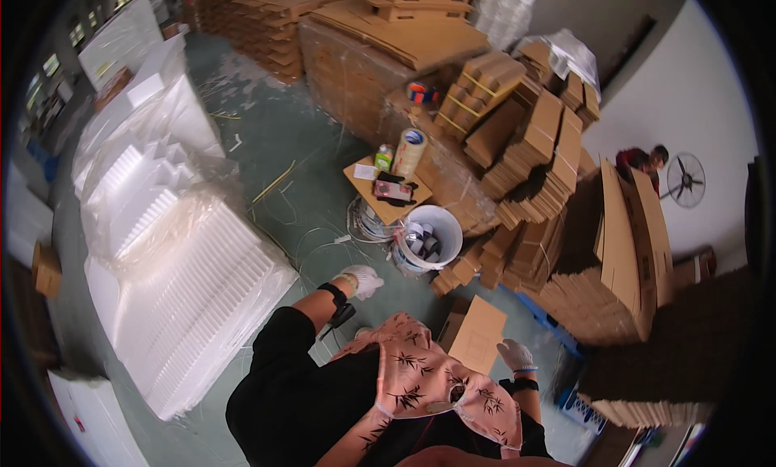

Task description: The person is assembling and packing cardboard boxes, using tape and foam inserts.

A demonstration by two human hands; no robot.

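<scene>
Green-grey floor [267, 115] runs thru the middle of the rm. Biggest item on it: white foam stack [202, 281] on the L, pcs in rows under clear wrap. Cardboard stacks [558, 143] fill the R side & the back, mostly flat pcs, some tied in bundles. Co-worker [641, 161] in dark-red top is far R, partly behind cardboard, w/ a round fan [686, 180] just beside. Person wears black top + pink apron [416, 382] w/ dark leaf print.

Cardboard box [482, 335] is in front of the apron, R of ctr, tilted, broad tan face showing. White bucket [453, 232] stands ahead, w/ tape rolls [422, 242] inside. Tan board [377, 205] lies on a 2nd bucket [365, 224] to its L.

Both hands in white gloves. R hand [516, 355] is at the box's R edge; L hand [366, 282] is out over the floor nr the buckets, apart from box, black strap [332, 294] at the wrist. View's small & a bit blurred, so can't tell if either hand is open or closed.

Smaller stuff on board: pale tape stack [411, 153] upright, pink pack [392, 190], green bottle [384, 156].
</scene>
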